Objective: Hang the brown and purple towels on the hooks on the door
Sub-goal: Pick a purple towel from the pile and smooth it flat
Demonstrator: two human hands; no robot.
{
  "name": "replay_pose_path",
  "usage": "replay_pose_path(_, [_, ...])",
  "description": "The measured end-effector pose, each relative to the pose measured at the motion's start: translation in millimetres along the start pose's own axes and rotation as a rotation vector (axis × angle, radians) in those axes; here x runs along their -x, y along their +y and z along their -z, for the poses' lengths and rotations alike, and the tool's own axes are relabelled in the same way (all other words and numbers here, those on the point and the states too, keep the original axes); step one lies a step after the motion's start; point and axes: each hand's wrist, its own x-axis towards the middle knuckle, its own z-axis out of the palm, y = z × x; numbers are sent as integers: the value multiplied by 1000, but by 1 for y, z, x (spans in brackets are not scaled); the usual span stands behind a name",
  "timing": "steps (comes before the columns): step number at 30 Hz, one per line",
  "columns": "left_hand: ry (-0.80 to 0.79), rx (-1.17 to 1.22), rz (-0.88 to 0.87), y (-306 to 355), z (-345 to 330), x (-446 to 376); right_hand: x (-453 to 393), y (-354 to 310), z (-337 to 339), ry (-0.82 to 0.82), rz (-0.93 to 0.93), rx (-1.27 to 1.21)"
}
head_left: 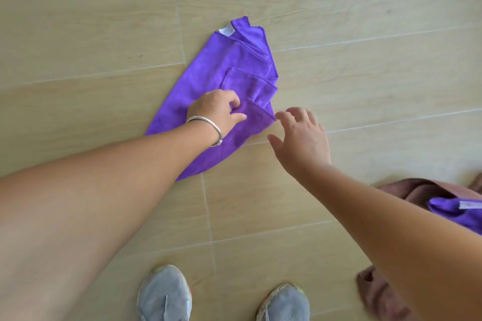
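Purple towel [229, 80] on floor, pinched by left hand [216, 112].

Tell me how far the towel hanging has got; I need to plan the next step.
Nothing looks hung: no door or hooks are in view. In hand: the left hand pinches a fold of the purple towel lying on the floor, the right hand open beside it. Left: the brown towel and another purple cloth at the right.
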Motion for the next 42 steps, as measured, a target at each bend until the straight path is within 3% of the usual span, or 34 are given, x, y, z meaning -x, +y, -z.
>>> replay_pose_path(4, [-15, 20, -143, 19, 11, 23, 10, 5, 28, -18, -41, 3])
replay_pose_path(8, [-30, 82, -261, 39, 65, 60, 31, -8, 74, -27, -44, -8])
replay_pose_path(14, [-73, 96, -421, 66, 213, 99, 34, -72, 185, -87, 59, -33])
replay_pose_path(19, [-63, 88, -500, 96, 363, 116, 11, -140, 308, -6, 199, -79])
replay_pose_path(23, [4, 99, -541, 120, 468, 137, -3, -195, 390, 66, 389, -144])
replay_pose_path(26, [89, 118, -538, 131, 526, 154, -8, -225, 430, 57, 421, -112])
replay_pose_path(33, [453, 337, -426, 127, 602, 179, 1, -247, 476, 104, 260, -1])
replay_pose_path(38, [606, 528, -419, 123, 625, 193, 9, -271, 483, 125, 108, -136])
replay_pose_path(42, [702, 546, -389, 109, 643, 196, 9, -289, 471, 149, 82, -185])
